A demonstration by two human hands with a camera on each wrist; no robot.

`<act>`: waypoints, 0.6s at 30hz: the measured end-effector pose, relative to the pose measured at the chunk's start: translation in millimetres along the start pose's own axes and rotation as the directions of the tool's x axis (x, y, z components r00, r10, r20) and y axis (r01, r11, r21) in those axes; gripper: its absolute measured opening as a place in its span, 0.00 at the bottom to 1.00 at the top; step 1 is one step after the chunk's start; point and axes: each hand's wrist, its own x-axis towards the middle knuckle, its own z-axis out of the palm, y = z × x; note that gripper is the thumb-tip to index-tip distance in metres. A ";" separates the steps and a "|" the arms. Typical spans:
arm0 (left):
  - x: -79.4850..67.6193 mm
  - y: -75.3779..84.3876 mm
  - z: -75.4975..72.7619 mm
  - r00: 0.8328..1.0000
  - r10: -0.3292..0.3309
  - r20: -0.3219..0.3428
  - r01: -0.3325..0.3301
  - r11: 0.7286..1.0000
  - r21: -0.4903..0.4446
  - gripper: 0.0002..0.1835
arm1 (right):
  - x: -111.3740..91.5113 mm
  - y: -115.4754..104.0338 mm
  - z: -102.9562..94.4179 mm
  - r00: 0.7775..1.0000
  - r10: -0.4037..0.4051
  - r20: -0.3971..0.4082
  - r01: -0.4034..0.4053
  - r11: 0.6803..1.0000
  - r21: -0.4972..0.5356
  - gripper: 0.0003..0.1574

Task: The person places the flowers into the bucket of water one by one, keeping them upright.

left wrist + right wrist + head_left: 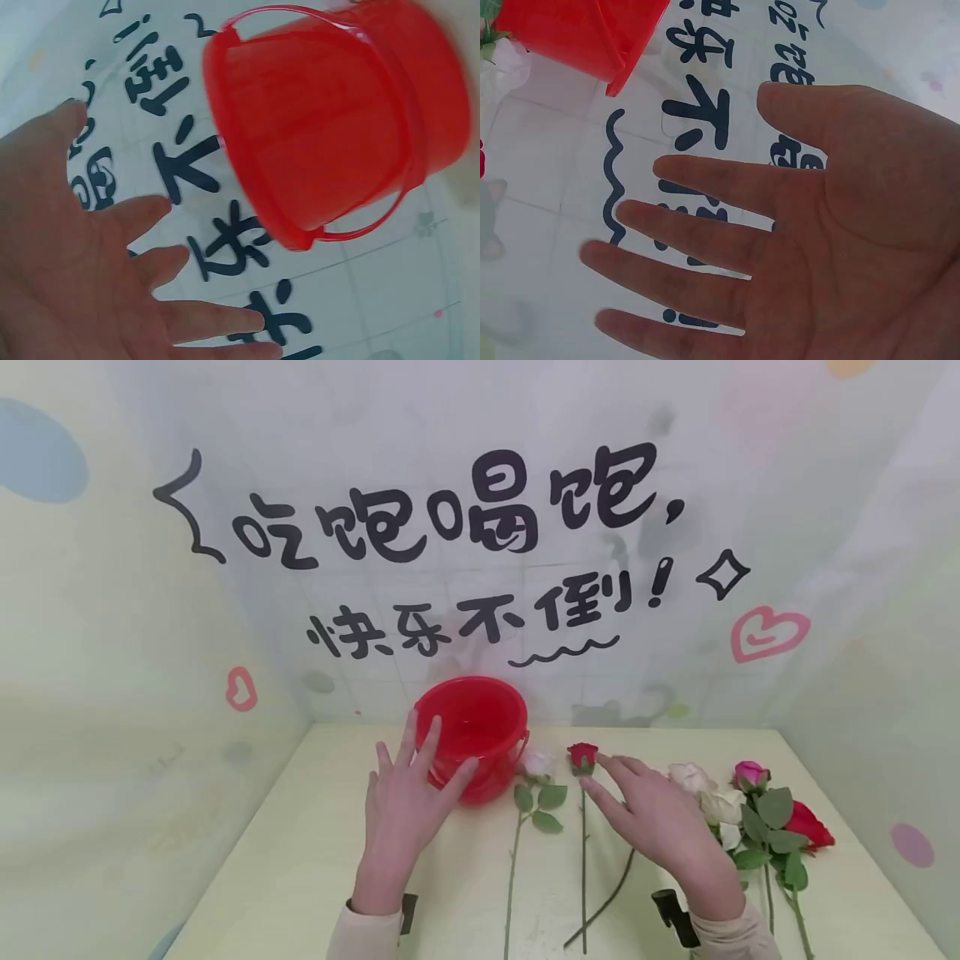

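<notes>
A red bucket (487, 777) with a thin red handle (367, 232) stands at the back of the table, close to the wall. My left hand (401, 810) is spread with straight fingers, overlapping the bucket's left side in the head view; the left wrist view shows it apart from the bucket. To the right, my right hand (660, 814) hovers with fingers extended, its fingertips beside a red rose (582, 758) in the head view. Its palm (855, 225) is bare in the right wrist view. Between the hands lies a pale rose (536, 763) with green leaves, its head beside the bucket.
At the table's right lies a bunch of roses: cream roses (722, 806), a pink rose (750, 774) and a large red rose (808, 825). A bare brown stem (611, 897) crosses the red rose's stem. A printed sheet (450, 427) hangs behind the table (300, 860).
</notes>
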 end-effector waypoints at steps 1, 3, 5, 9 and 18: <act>3.0 -1.4 2.0 1.000 -0.002 -0.015 0.002 1.000 -0.009 0.48 | 0.2 0.7 0.0 1.000 0.003 0.019 -0.004 1.000 0.006 0.40; 8.6 -4.5 5.3 0.999 -0.013 -0.036 0.012 1.000 -0.028 0.48 | 0.7 1.8 0.1 0.998 0.009 0.057 -0.011 1.000 0.027 0.38; 14.0 -7.0 7.5 0.999 -0.024 -0.048 0.022 0.999 -0.043 0.48 | 1.8 2.7 0.4 0.996 0.007 0.084 -0.011 0.999 0.047 0.37; 23.9 -11.4 11.5 0.998 -0.039 -0.041 0.036 0.997 -0.066 0.48 | 4.6 3.8 1.6 0.993 -0.001 0.117 -0.007 0.997 0.074 0.33; 35.9 -21.0 30.4 0.995 -0.103 0.014 0.104 0.987 -0.118 0.51 | 4.5 10.8 15.7 0.989 0.009 0.145 -0.027 0.993 0.117 0.27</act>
